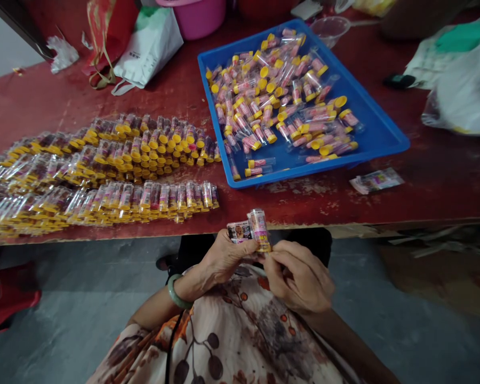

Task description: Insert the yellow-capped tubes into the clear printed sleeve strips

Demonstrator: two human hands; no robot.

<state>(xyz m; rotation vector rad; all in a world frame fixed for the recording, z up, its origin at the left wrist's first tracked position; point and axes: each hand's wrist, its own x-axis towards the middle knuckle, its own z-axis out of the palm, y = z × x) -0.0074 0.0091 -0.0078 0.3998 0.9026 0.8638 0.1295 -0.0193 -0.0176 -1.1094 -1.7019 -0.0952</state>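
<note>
My left hand (226,258) is closed around a small see-through plastic tube (259,228) with a printed wrapper and a yellow lower end. A flat printed label sleeve (239,231) sticks up beside the tube in the same hand. My right hand (300,274) is closed in a pinch at the tube's lower end; the exact spot under its fingertips is hidden. Both hands are in front of my body, just off the table's near edge. Ahead of them, a blue tray (368,117) holds many yellow-capped tubes (264,106) with pink contents.
Rows of wrapped tubes (156,154) are stacked on the red table (304,205) at left. More flat label sleeves (378,180) lie right of the tray. Bags (148,48), a pink tub (202,18) and a plastic bowl (330,29) stand behind. A red stool (10,298) is at lower left.
</note>
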